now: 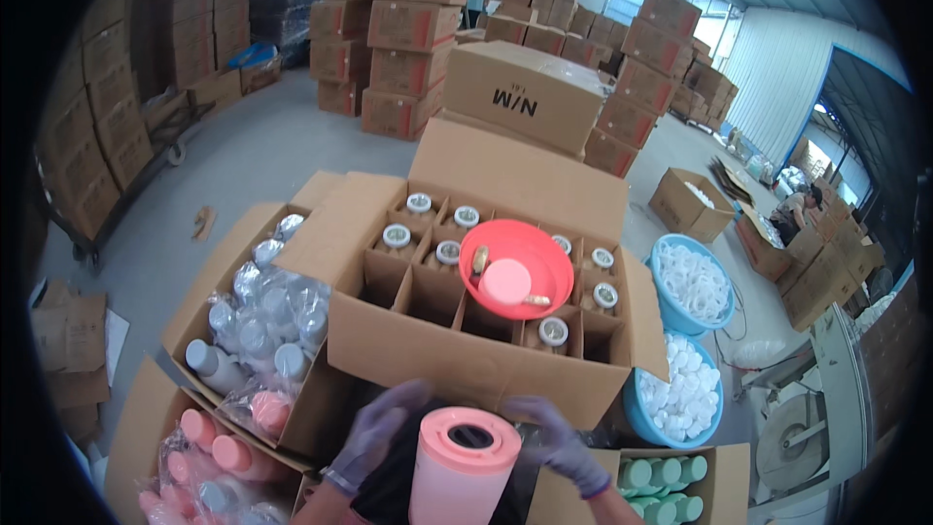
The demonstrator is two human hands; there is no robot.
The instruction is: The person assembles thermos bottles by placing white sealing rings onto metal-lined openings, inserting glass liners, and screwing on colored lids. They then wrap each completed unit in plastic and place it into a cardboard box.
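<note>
A pink cylindrical container [461,488] stands upright at the bottom middle, its pink ring-shaped top [470,439] round a dark central opening. My left hand [381,436], in a grey-purple glove, is to the left of it with the fingers stretched out. On the other side my right hand [559,445], gloved the same way, has its fingers apart and reaching toward the ring top. Neither hand visibly holds anything. Beyond them is a divided cardboard carton [466,360] with several round-topped bottles in its compartments. A red bowl [554,267] on the carton holds a pink disc [505,282] and small pieces.
On the left, cartons hold plastic-wrapped grey bottles [258,335] and pink bottles [233,452]. Blue tubs of white rings [692,282] and white caps [680,384] are at right, above green bottles [666,472] and beside a machine [802,428]. A person [797,212] sits farther off.
</note>
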